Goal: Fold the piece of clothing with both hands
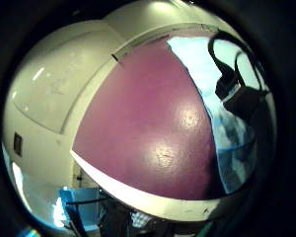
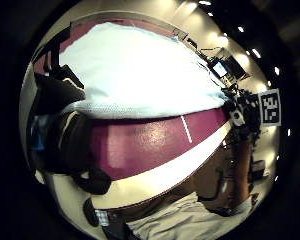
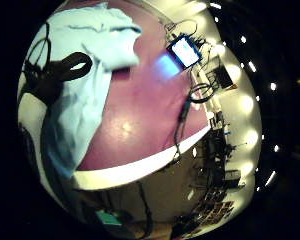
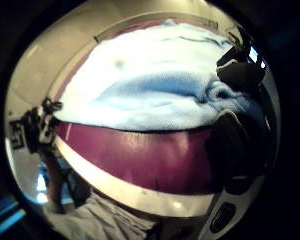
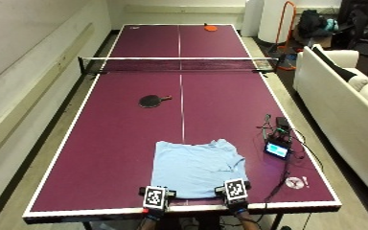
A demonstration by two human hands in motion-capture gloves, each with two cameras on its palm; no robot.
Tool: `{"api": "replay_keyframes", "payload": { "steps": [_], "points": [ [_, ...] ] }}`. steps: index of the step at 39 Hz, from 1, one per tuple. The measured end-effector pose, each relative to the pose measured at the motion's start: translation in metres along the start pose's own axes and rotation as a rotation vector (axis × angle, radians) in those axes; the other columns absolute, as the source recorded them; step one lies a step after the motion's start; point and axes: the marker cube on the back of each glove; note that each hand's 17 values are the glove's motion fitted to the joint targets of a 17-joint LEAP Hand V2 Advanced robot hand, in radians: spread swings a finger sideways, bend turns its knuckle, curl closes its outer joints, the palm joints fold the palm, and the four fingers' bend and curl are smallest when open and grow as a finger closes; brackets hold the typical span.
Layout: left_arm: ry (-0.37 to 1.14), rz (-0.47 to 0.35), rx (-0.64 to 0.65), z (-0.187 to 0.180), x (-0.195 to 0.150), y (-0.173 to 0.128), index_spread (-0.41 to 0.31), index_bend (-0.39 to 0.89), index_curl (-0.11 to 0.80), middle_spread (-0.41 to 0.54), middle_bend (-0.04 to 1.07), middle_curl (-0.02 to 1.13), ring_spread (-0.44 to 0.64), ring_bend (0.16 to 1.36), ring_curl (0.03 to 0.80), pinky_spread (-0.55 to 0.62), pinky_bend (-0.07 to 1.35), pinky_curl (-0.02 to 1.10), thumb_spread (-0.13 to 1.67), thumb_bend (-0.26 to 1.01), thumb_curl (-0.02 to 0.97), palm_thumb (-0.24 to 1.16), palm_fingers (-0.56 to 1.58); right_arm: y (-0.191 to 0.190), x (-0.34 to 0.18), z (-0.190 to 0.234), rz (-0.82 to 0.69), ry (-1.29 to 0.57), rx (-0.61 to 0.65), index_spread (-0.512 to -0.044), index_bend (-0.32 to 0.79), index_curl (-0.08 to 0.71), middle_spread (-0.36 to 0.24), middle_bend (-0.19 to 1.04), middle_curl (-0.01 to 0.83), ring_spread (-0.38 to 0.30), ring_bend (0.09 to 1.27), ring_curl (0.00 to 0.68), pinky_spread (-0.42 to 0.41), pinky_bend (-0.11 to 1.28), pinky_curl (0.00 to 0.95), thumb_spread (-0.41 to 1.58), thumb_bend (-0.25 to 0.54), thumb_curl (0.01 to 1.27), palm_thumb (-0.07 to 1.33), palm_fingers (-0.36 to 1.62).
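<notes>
- Outside view first: a light blue T-shirt (image 5: 198,167) lies spread flat on a maroon table-tennis table (image 5: 120,139), at the near end, just right of the white centre line, its hem at the near edge.
- Left hand (image 5: 155,200) sits at the shirt's 7 o'clock corner, right hand (image 5: 235,193) at its 5 o'clock corner, both at the hem.
- Left thumb side palm view shows the hem of the shirt (image 2: 140,70) running right beside dark gloved fingers (image 2: 65,135); I cannot tell whether they pinch the cloth.
- Right thumb side palm view shows the cloth (image 4: 155,85) bunched up against a dark gloved finger (image 4: 235,140); whether that hand clamps it I cannot tell either.
- Further up the table, at about 11 o'clock from the shirt, a dark paddle (image 5: 153,100) lies flat, well apart from it.
- Across the middle stretches the net (image 5: 179,63); beyond it an orange paddle (image 5: 210,28) lies near the far end.
- At 3 o'clock from the shirt, near the table's right edge, a small device with a lit screen (image 5: 277,149) rests with cables (image 5: 280,125) running from it.
- A disc (image 5: 292,182) lies at about 4 o'clock.
- A white sofa (image 5: 350,96) stands to the right of the table.
</notes>
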Motion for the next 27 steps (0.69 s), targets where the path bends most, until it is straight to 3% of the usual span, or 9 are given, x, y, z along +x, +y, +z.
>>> {"api": "replay_keyframes", "payload": {
  "steps": [4, 7, 8, 10, 15, 18, 20, 24, 27],
  "points": [
    [-0.035, 0.044, 0.027, -0.032, -0.006, 0.003, -0.262, 0.32, 0.365, -0.237, 0.24, 0.37, -0.23, 0.54, 0.309, -0.08, 0.25, 0.32, 1.27, 0.15, 0.267, 0.43, 1.08, 0.019, 0.001, -0.022, -0.062, -0.112, -0.143, -0.346, 0.16, 0.270, -0.242, 0.40, 0.387, -0.276, 0.57, 0.307, -0.070, 0.35, 0.288, 1.30, 0.179, 0.26, 0.76, 1.02],
    [-0.047, 0.061, -0.051, -0.055, -0.013, 0.014, -0.284, 0.25, 0.367, -0.285, 0.30, 0.40, -0.28, 0.58, 0.335, -0.15, 0.24, 0.34, 1.27, 0.15, 0.269, 0.45, 1.18, 0.018, 0.009, -0.036, -0.089, -0.176, -0.171, -0.343, 0.10, 0.262, -0.259, 0.45, 0.411, -0.293, 0.63, 0.340, -0.100, 0.32, 0.295, 1.29, 0.168, 0.26, 0.77, 1.13],
    [-0.033, 0.072, -0.052, -0.062, -0.013, 0.013, -0.288, 0.19, 0.353, -0.310, 0.39, 0.44, -0.31, 0.61, 0.354, -0.18, 0.23, 0.34, 1.27, 0.15, 0.268, 0.46, 1.28, 0.016, 0.013, -0.042, -0.097, -0.198, -0.177, -0.340, 0.09, 0.262, -0.259, 0.46, 0.419, -0.293, 0.66, 0.357, -0.111, 0.32, 0.300, 1.29, 0.162, 0.25, 0.77, 1.17],
    [-0.016, 0.105, -0.023, -0.083, -0.017, 0.003, -0.297, 0.18, 0.361, -0.328, 0.41, 0.44, -0.33, 0.63, 0.361, -0.21, 0.23, 0.35, 1.27, 0.14, 0.267, 0.47, 1.28, 0.011, 0.022, -0.060, -0.110, -0.244, -0.194, -0.339, 0.10, 0.265, -0.263, 0.46, 0.426, -0.296, 0.69, 0.372, -0.122, 0.32, 0.310, 1.29, 0.153, 0.25, 0.77, 1.18],
    [-0.184, 0.169, 0.062, -0.125, -0.047, -0.048, -0.316, 0.17, 0.371, -0.362, 0.49, 0.48, -0.38, 0.71, 0.399, -0.26, 0.20, 0.36, 1.28, 0.13, 0.261, 0.49, 1.33, -0.022, 0.038, -0.119, -0.139, -0.325, -0.275, -0.334, 0.06, 0.248, -0.262, 0.44, 0.433, -0.275, 0.80, 0.423, -0.230, 0.43, 0.350, 1.28, 0.130, 0.24, 0.77, 1.29],
    [-0.106, 0.173, 0.069, -0.116, -0.033, -0.097, -0.321, 0.17, 0.382, -0.370, 0.50, 0.49, -0.39, 0.75, 0.416, -0.28, 0.19, 0.36, 1.29, 0.13, 0.258, 0.51, 1.32, -0.064, 0.040, -0.127, -0.135, -0.332, -0.346, -0.333, 0.06, 0.237, -0.262, 0.45, 0.444, -0.264, 0.83, 0.444, -0.290, 0.49, 0.369, 1.28, 0.124, 0.23, 0.78, 1.31],
    [-0.076, 0.165, -0.041, -0.094, -0.025, -0.126, -0.324, 0.18, 0.390, -0.370, 0.51, 0.50, -0.39, 0.74, 0.417, -0.29, 0.20, 0.37, 1.30, 0.13, 0.258, 0.52, 1.31, -0.097, 0.038, -0.126, -0.119, -0.309, -0.391, -0.331, 0.07, 0.235, -0.260, 0.48, 0.455, -0.256, 0.86, 0.457, -0.310, 0.50, 0.380, 1.29, 0.124, 0.23, 0.79, 1.31],
    [-0.091, 0.137, -0.301, -0.046, -0.013, -0.159, -0.327, 0.19, 0.410, -0.365, 0.50, 0.51, -0.40, 0.72, 0.422, -0.30, 0.22, 0.38, 1.31, 0.14, 0.259, 0.57, 1.28, -0.142, 0.026, -0.132, -0.055, -0.236, -0.473, -0.330, 0.10, 0.240, -0.256, 0.50, 0.468, -0.251, 0.88, 0.471, -0.337, 0.52, 0.394, 1.31, 0.119, 0.22, 0.80, 1.29],
    [-0.126, 0.134, -0.377, -0.050, -0.007, -0.165, -0.324, 0.19, 0.420, -0.363, 0.49, 0.51, -0.40, 0.72, 0.424, -0.31, 0.23, 0.39, 1.32, 0.14, 0.256, 0.59, 1.28, -0.164, 0.024, -0.108, 0.044, -0.140, -0.513, -0.331, 0.11, 0.245, -0.254, 0.51, 0.475, -0.242, 0.89, 0.479, -0.347, 0.54, 0.401, 1.32, 0.113, 0.21, 0.80, 1.29]
  ]
}}
